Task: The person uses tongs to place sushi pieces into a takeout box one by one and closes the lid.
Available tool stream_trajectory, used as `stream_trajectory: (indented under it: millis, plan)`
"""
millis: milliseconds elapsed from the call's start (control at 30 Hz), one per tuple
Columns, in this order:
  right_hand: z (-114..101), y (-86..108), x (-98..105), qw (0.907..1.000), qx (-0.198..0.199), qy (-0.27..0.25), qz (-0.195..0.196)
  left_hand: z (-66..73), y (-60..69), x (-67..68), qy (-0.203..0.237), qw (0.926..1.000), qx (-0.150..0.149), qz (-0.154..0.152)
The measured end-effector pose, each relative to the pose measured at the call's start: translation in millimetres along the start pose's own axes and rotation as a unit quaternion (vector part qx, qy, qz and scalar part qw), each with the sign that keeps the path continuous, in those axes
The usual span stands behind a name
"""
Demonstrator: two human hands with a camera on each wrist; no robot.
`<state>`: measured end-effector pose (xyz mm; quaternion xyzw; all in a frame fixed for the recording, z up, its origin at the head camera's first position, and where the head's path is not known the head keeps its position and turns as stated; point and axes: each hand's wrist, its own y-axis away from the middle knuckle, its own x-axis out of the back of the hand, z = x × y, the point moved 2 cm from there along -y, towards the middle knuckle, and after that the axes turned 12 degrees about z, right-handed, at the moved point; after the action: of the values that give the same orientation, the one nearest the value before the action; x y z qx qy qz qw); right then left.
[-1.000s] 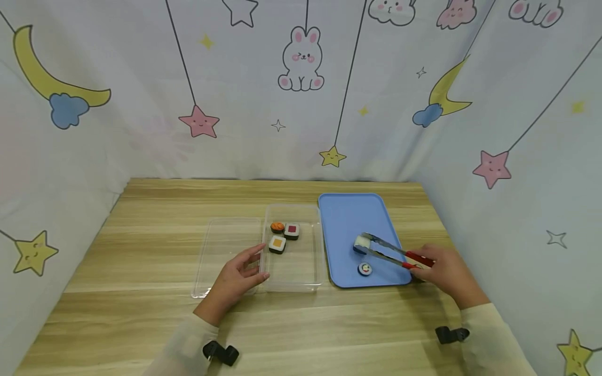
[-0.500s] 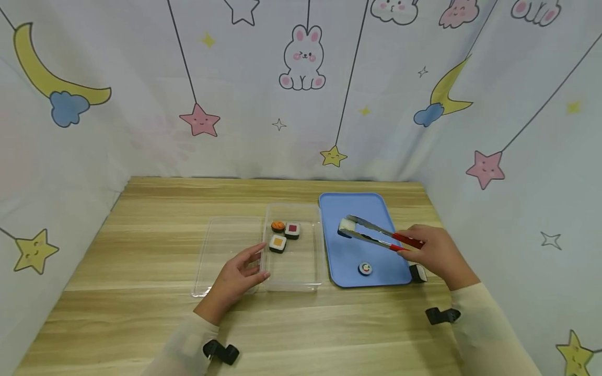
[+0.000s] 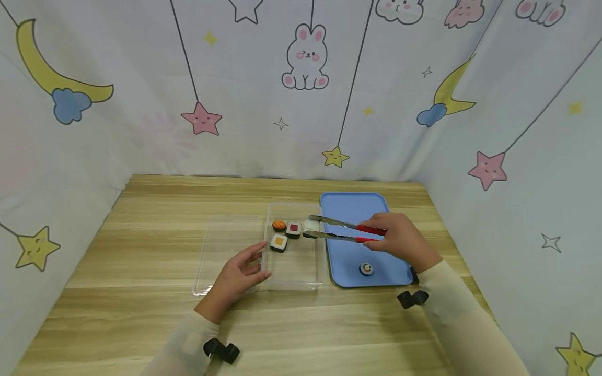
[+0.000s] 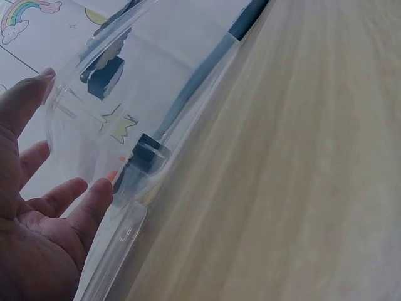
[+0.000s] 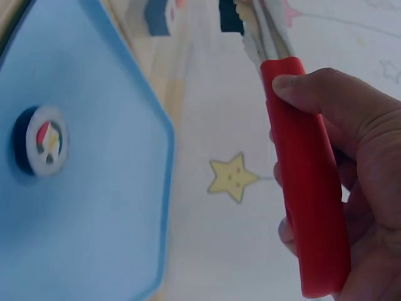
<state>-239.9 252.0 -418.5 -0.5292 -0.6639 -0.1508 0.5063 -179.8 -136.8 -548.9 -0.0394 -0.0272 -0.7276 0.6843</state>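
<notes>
My right hand (image 3: 400,237) grips red-handled tongs (image 3: 371,230). Between their metal tips sits a white-topped, dark-based sushi piece (image 3: 311,226), at the right side of a clear plastic container (image 3: 296,269); whether it touches the bottom I cannot tell. Inside that container, toward the back left, are an orange-topped sushi (image 3: 279,225), a red-centred roll (image 3: 293,230) and a yellow-centred roll (image 3: 279,242). My left hand (image 3: 237,279) touches the container's left wall with spread, relaxed fingers. A small round sushi roll (image 5: 47,140) lies on the blue tray (image 3: 352,209).
A clear lid (image 3: 226,235) lies flat on the wooden table (image 3: 301,334), left of the container. By the tray's front right corner a dark sushi piece (image 3: 414,275) is mostly hidden by my right arm. Patterned curtains (image 3: 244,141) enclose the table's back and sides.
My right hand has carried the white-topped sushi in the tongs leftward, from the blue tray over to the clear container. My left hand has stayed put.
</notes>
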Motion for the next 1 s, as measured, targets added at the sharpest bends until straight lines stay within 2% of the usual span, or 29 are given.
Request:
stream_trajectory:
  millis: [233, 333, 733, 900, 1000]
  plan:
    - [-11, -20.4, -21, 0.9965, 0.062, 0.045, -0.035, 1.7, 1.4, -0.3, -0.002, 1.0, 0.002, 0.0]
    - [-19, -28.6, -27, 0.9938, 0.072, 0.062, -0.057, 1.4, 1.8, 0.0, -0.002, 1.0, 0.001, -0.002]
    - [-58, -55.8, -32, 0.9784, 0.056, 0.147, -0.135, 1.9, 2.7, 0.1, -0.008, 1.0, -0.001, 0.0]
    - [-65, -58.0, -34, 0.9719, 0.064, 0.176, -0.142, 2.2, 2.4, -0.5, -0.005, 1.0, -0.002, 0.0]
    - [-65, -57.0, -35, 0.9714, 0.066, 0.181, -0.139, 1.6, 2.0, -0.5, -0.004, 1.0, -0.003, 0.0]
